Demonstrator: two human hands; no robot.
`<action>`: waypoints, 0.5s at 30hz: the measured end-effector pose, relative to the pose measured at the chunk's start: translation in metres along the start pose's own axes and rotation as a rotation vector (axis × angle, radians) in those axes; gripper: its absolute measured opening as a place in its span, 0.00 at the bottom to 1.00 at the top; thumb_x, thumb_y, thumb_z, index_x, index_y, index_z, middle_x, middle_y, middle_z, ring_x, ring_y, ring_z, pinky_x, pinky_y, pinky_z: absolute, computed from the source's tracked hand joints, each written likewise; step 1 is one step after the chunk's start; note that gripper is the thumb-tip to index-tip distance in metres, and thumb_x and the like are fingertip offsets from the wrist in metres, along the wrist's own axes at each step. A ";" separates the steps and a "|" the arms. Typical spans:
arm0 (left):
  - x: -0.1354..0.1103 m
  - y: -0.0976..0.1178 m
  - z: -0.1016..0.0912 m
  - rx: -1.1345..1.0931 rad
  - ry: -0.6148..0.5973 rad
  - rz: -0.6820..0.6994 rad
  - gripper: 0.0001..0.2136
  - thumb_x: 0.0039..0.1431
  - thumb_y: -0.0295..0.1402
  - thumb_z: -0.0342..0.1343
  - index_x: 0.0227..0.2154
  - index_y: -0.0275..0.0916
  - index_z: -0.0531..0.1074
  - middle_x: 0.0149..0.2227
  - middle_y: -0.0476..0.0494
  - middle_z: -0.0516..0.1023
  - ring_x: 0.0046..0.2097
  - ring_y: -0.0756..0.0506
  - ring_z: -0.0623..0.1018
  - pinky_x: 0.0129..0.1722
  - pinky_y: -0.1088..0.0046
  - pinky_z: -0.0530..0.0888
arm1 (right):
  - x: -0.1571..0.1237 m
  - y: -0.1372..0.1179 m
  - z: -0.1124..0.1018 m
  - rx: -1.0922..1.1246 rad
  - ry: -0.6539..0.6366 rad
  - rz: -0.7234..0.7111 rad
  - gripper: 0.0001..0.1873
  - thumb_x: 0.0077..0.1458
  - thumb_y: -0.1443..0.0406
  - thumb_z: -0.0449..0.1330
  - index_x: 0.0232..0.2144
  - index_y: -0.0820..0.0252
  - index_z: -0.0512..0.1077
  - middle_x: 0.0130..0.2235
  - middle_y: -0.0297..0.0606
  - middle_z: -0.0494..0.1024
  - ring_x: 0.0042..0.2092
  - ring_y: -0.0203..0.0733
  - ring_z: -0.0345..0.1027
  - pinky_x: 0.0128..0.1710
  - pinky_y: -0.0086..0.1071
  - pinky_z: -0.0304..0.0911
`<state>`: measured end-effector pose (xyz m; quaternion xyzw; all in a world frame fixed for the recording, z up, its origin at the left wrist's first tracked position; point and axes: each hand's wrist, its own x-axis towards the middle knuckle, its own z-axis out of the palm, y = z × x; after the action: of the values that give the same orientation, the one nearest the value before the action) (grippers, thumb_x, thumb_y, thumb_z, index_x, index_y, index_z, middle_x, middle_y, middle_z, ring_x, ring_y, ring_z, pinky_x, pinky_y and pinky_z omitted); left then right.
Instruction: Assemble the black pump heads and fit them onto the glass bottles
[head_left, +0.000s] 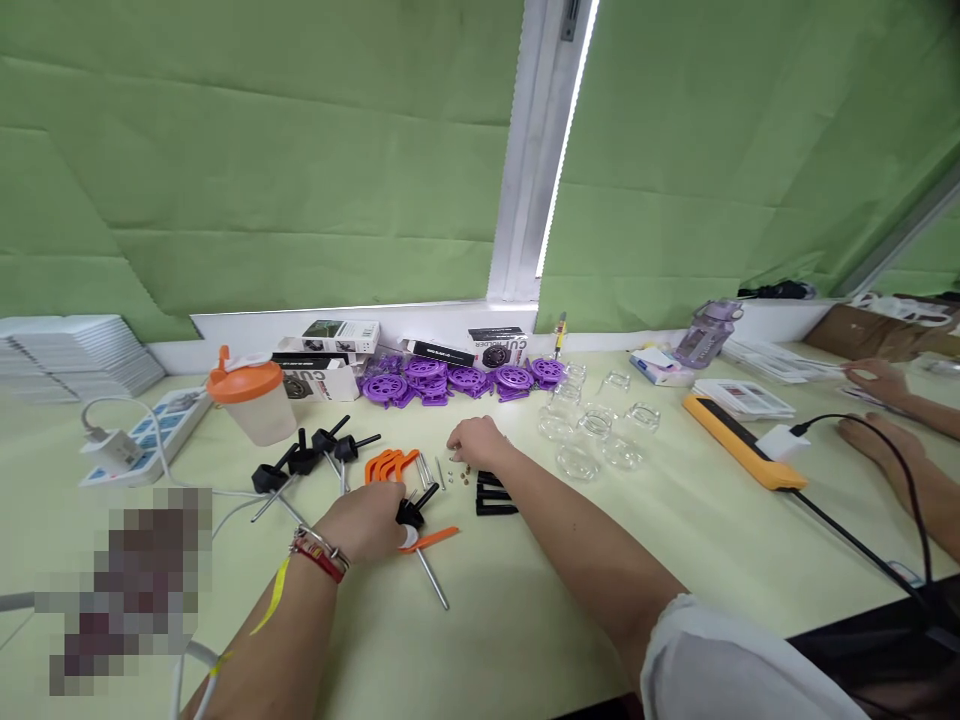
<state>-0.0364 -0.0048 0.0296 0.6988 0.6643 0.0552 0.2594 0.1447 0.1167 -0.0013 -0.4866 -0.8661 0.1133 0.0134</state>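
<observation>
My left hand [367, 525] rests on the table with its fingers closed around a black knob piece [411, 510] that sits on an orange strip [431, 540] with a metal rod [433, 580] beside it. My right hand [476, 442] reaches further out, fingertips pinched down over several tiny brass bits [466, 470]. Black brackets [495, 495] lie just under its wrist. Orange hooks [390, 464] and thin metal pins [426, 470] lie between the two hands.
Black knobs with rods [315, 455], an orange-lidded cup [251, 395], purple wheels [457, 380], boxes [330, 350] and clear glass jars [600, 430] lie beyond. A power strip [150, 435] is left. Another person's hands [870, 400] and a yellow device [739, 440] are right.
</observation>
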 end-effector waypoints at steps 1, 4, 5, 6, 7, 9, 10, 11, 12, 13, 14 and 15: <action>0.000 0.000 0.000 0.015 -0.008 0.014 0.05 0.35 0.29 0.55 0.20 0.40 0.67 0.23 0.43 0.72 0.26 0.42 0.71 0.27 0.68 0.62 | 0.001 -0.001 0.001 0.006 -0.001 -0.002 0.06 0.45 0.70 0.65 0.27 0.53 0.78 0.28 0.34 0.77 0.36 0.40 0.68 0.40 0.32 0.50; 0.002 -0.002 0.000 0.043 -0.020 0.037 0.04 0.36 0.30 0.55 0.19 0.40 0.65 0.23 0.44 0.71 0.26 0.42 0.72 0.27 0.68 0.62 | 0.003 -0.003 0.005 0.030 -0.001 -0.018 0.04 0.46 0.69 0.65 0.25 0.53 0.78 0.28 0.32 0.77 0.36 0.39 0.68 0.40 0.31 0.50; 0.002 -0.002 0.000 0.045 -0.023 0.040 0.05 0.36 0.30 0.55 0.19 0.40 0.64 0.23 0.44 0.71 0.26 0.41 0.72 0.26 0.68 0.61 | 0.003 -0.004 0.006 0.040 -0.001 -0.024 0.04 0.46 0.68 0.65 0.26 0.53 0.78 0.29 0.32 0.78 0.36 0.39 0.68 0.41 0.31 0.51; 0.002 -0.003 0.000 0.047 -0.029 0.042 0.05 0.36 0.30 0.55 0.19 0.40 0.64 0.23 0.44 0.71 0.26 0.41 0.72 0.26 0.68 0.61 | 0.003 -0.004 0.006 0.049 0.003 -0.028 0.04 0.46 0.68 0.65 0.27 0.53 0.78 0.30 0.33 0.78 0.37 0.39 0.68 0.41 0.31 0.51; 0.002 -0.003 0.000 0.052 -0.038 0.046 0.05 0.36 0.31 0.55 0.19 0.41 0.64 0.23 0.44 0.71 0.26 0.41 0.72 0.26 0.69 0.61 | 0.002 -0.004 0.007 0.056 0.013 -0.028 0.05 0.47 0.68 0.64 0.29 0.53 0.78 0.32 0.34 0.79 0.38 0.39 0.68 0.41 0.31 0.51; 0.002 -0.002 -0.001 0.074 -0.052 0.052 0.05 0.37 0.32 0.55 0.21 0.41 0.66 0.24 0.44 0.71 0.26 0.41 0.72 0.26 0.69 0.60 | 0.001 -0.005 0.007 0.060 0.046 -0.014 0.09 0.50 0.69 0.61 0.34 0.54 0.78 0.37 0.37 0.78 0.42 0.41 0.68 0.41 0.31 0.52; 0.002 -0.002 -0.001 0.095 -0.057 0.055 0.05 0.37 0.32 0.55 0.22 0.41 0.67 0.25 0.43 0.72 0.27 0.41 0.72 0.26 0.69 0.60 | 0.000 -0.005 0.006 0.058 0.061 -0.003 0.10 0.50 0.69 0.60 0.36 0.55 0.78 0.39 0.39 0.78 0.43 0.42 0.67 0.41 0.31 0.52; 0.001 -0.001 -0.002 0.119 -0.059 0.059 0.06 0.38 0.33 0.55 0.23 0.41 0.67 0.26 0.43 0.72 0.27 0.41 0.72 0.26 0.70 0.60 | -0.001 -0.006 0.005 0.056 0.068 0.008 0.11 0.50 0.70 0.59 0.36 0.56 0.78 0.39 0.41 0.77 0.44 0.43 0.67 0.40 0.31 0.52; 0.001 0.000 -0.002 0.143 -0.062 0.063 0.06 0.38 0.34 0.55 0.24 0.41 0.68 0.27 0.42 0.73 0.28 0.41 0.72 0.26 0.70 0.60 | -0.002 -0.007 0.005 0.054 0.068 0.018 0.11 0.49 0.71 0.59 0.35 0.57 0.78 0.37 0.42 0.77 0.43 0.44 0.67 0.39 0.31 0.52; 0.000 0.001 -0.003 0.165 -0.066 0.066 0.06 0.39 0.34 0.55 0.24 0.41 0.68 0.27 0.42 0.73 0.28 0.42 0.72 0.26 0.70 0.60 | -0.003 -0.009 0.004 0.054 0.059 0.024 0.10 0.47 0.72 0.60 0.33 0.58 0.78 0.35 0.42 0.77 0.41 0.44 0.67 0.37 0.31 0.52; 0.000 0.002 -0.004 0.184 -0.068 0.068 0.07 0.40 0.35 0.55 0.25 0.41 0.69 0.28 0.42 0.73 0.29 0.41 0.72 0.26 0.70 0.60 | -0.004 -0.010 0.004 0.057 0.049 0.029 0.09 0.45 0.72 0.61 0.30 0.58 0.78 0.32 0.41 0.77 0.39 0.44 0.67 0.36 0.30 0.52; -0.001 0.003 -0.004 0.195 -0.071 0.066 0.07 0.40 0.36 0.54 0.25 0.41 0.69 0.29 0.42 0.74 0.29 0.41 0.72 0.26 0.70 0.60 | -0.005 -0.012 0.004 0.061 0.038 0.035 0.08 0.44 0.72 0.61 0.28 0.58 0.78 0.30 0.41 0.76 0.37 0.43 0.67 0.34 0.30 0.52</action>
<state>-0.0355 -0.0044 0.0348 0.7439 0.6335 -0.0260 0.2114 0.1366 0.1053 -0.0017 -0.5032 -0.8531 0.1307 0.0430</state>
